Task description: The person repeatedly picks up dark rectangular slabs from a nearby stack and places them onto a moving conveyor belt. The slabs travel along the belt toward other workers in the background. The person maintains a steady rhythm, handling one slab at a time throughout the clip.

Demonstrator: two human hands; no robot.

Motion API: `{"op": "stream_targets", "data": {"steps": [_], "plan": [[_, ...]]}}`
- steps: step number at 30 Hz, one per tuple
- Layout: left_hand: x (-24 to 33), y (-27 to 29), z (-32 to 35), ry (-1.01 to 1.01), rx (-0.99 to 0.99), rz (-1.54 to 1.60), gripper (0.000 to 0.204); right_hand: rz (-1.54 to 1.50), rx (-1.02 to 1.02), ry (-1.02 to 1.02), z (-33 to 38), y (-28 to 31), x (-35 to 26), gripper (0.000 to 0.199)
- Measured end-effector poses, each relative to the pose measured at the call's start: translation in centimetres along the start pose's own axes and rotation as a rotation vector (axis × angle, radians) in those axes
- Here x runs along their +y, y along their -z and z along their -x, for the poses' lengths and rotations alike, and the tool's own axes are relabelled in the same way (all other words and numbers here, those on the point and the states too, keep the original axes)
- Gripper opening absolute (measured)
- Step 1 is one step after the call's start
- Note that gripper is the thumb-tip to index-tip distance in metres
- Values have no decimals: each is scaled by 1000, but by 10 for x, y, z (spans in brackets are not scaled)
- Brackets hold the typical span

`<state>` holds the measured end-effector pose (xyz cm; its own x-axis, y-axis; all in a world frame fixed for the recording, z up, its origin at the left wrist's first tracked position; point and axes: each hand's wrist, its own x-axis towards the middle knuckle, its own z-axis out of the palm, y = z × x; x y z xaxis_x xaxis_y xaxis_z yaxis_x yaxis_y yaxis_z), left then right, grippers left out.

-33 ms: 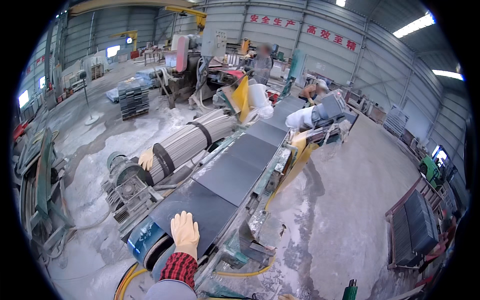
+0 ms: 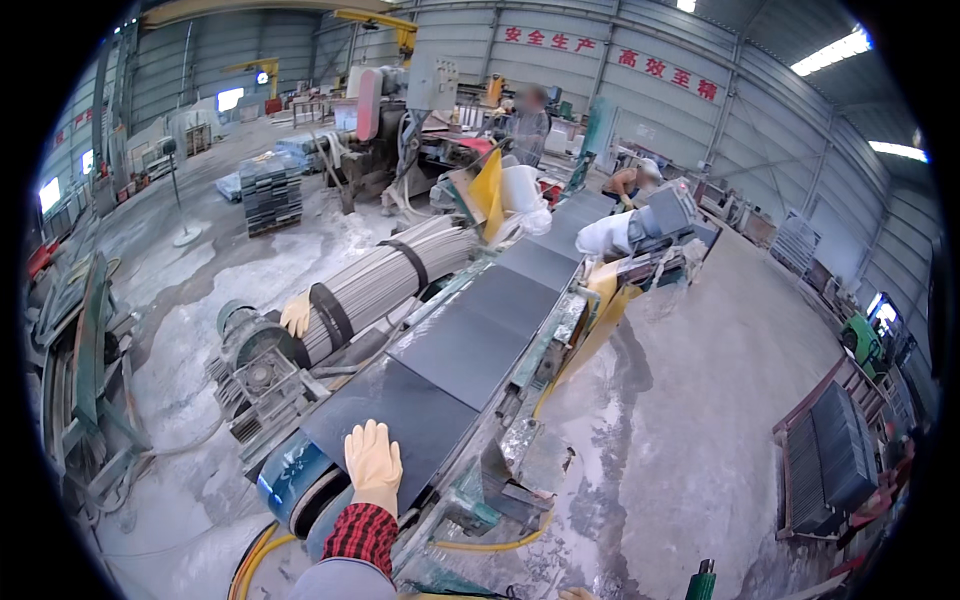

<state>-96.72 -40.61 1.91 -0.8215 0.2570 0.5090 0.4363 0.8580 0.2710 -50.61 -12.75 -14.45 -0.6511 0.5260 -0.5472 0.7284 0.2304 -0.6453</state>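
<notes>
My left hand, in a cream glove with a red-and-black checked cuff, lies flat with fingers stretched on a dark stone slab. That slab sits at the near end of a belt conveyor, its blue roller end just left of my wrist. Further dark slabs follow it in a row up the conveyor. Only a sliver of my right hand, also gloved, shows at the lower edge; its fingers are cut off from view.
Left of the conveyor are a motor, a strapped bundle of pale strips and an empty glove. Machinery with a yellow guard stands ahead. Two people work farther off. A rack of dark slabs stands right.
The whole view has shifted very slightly. My left hand stays flat on the same slab.
</notes>
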Motion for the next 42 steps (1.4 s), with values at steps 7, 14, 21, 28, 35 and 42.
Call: {"op": "stream_targets", "data": {"steps": [7,14,21,28,35,42], "plan": [[-8,8,0,-11,4,-13,34,162,-31,13,-4,0,-1,48],[-9,8,4,17,-41,-20,35,281,-42,33,-1,1,11,51],[-11,8,9,23,-28,-23,37,303,-53,79,3,0,28,53],[-12,16,11,29,-21,-21,32,135,-63,53,-8,0,30,50],[-10,24,12,-15,28,-24,29,-9,-60,19,-11,1,25,46],[-17,17,15,-51,80,-29,23,-110,-59,-3,-13,2,25,43]]}}
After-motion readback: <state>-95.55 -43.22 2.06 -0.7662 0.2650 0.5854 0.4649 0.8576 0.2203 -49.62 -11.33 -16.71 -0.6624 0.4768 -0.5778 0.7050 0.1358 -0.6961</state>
